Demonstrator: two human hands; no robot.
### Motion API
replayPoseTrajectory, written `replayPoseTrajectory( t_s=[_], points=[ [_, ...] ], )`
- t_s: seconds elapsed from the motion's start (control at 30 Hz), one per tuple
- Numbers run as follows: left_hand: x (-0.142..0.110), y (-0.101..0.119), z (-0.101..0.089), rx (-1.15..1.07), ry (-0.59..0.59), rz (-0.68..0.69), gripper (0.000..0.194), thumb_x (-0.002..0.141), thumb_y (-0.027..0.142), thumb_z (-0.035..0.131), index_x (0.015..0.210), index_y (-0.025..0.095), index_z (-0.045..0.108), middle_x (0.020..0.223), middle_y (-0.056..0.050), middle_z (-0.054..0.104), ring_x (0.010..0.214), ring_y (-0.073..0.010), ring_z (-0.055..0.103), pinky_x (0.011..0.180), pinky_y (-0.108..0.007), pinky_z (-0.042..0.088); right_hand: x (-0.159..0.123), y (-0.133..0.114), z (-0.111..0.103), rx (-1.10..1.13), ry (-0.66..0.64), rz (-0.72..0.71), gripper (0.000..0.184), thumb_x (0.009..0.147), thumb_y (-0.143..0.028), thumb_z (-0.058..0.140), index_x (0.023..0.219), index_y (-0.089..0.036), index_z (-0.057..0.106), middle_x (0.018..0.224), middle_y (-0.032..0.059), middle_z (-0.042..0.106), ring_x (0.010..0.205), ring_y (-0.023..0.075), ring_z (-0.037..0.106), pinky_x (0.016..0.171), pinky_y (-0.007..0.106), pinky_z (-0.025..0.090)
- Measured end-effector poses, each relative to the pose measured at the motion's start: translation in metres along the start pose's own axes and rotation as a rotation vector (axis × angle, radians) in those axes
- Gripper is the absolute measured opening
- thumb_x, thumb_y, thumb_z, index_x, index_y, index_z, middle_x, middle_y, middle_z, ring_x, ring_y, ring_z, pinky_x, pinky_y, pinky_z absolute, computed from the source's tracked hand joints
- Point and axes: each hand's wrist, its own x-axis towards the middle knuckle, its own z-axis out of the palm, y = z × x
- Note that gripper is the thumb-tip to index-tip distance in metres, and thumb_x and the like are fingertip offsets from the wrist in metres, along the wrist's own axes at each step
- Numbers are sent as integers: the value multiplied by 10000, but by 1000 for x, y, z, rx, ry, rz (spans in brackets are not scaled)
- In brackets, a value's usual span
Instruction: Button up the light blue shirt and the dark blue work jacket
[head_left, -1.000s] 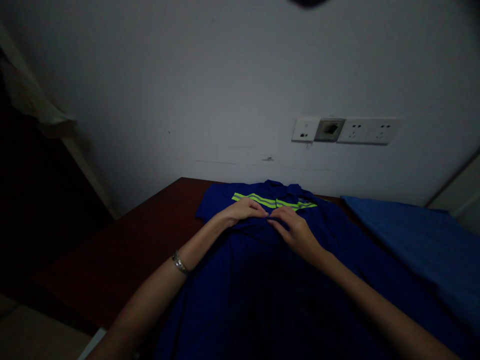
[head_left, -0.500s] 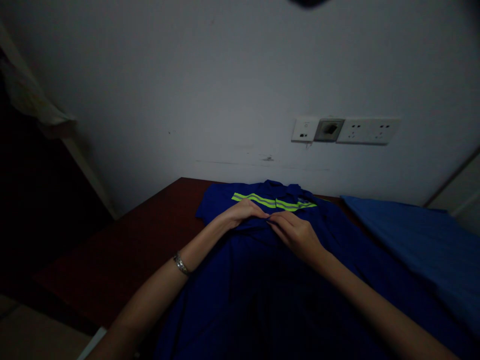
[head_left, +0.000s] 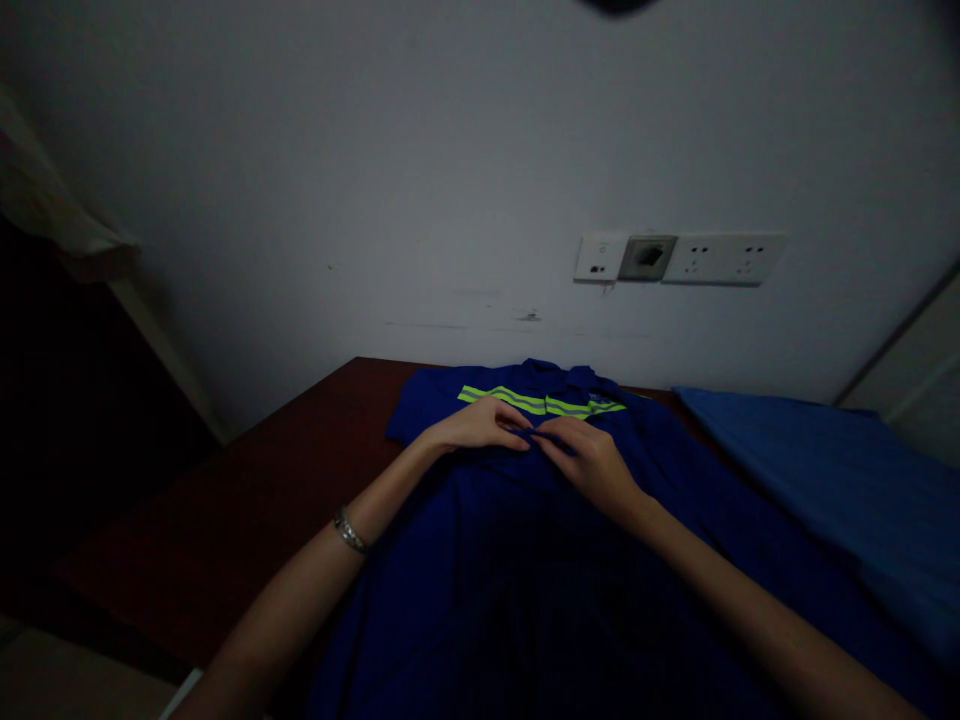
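Note:
A dark blue work garment (head_left: 495, 510) with yellow-green and grey reflective bands lies spread on the table, its collar toward the wall. My left hand (head_left: 484, 423) pinches a bit of its cloth at the front, below the bands. Close beside it, my right hand (head_left: 589, 455) grips the same raised edge between thumb and fingers. The fingertips of both hands almost meet there. Whether a button or other fastener lies between them is too dark and small to tell. A silver bracelet circles my left wrist.
The dark red table (head_left: 300, 450) runs to the wall behind. A lighter blue cloth (head_left: 795, 460) lies at the right. Wall sockets (head_left: 679, 259) sit above the table's back edge. Pale fabric (head_left: 52, 190) hangs at the far left.
My left fingers have spread slightly from their tighter pinch, with the thumb now lower. My right hand stays nearly in place at the cloth edge. The view has shifted a little.

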Motion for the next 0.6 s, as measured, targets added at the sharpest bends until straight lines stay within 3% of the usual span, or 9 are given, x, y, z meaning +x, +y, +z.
replayPoseTrajectory(
  t_s=[0.17, 0.43, 0.6],
  points=[
    [2, -1, -1, 161, 21, 74, 270, 698, 181, 634, 966, 178, 674, 944, -46, 685, 864, -153, 604, 808, -292, 432, 0, -1, 1, 16, 1, 24, 167, 834, -230, 506, 899, -180, 652, 885, 69, 670, 829, 181, 619, 768, 334, 500],
    [1, 1, -1, 190, 32, 124, 288, 696, 172, 628, 981, 176, 666, 951, -48, 682, 869, -144, 602, 800, -279, 437, 1, -3, 0, 54, 2, 41, 175, 822, -232, 511, 901, -198, 663, 891, 64, 671, 834, 184, 618, 771, 337, 496],
    [-1, 9, -1, 272, 59, 156, 290, 697, 125, 597, 975, 170, 668, 931, -45, 683, 836, -135, 597, 772, -262, 434, 3, -6, 2, 180, 42, 197, 125, 776, -230, 558, 841, -195, 659, 857, 56, 666, 789, 179, 617, 648, 294, 507]
  ],
)
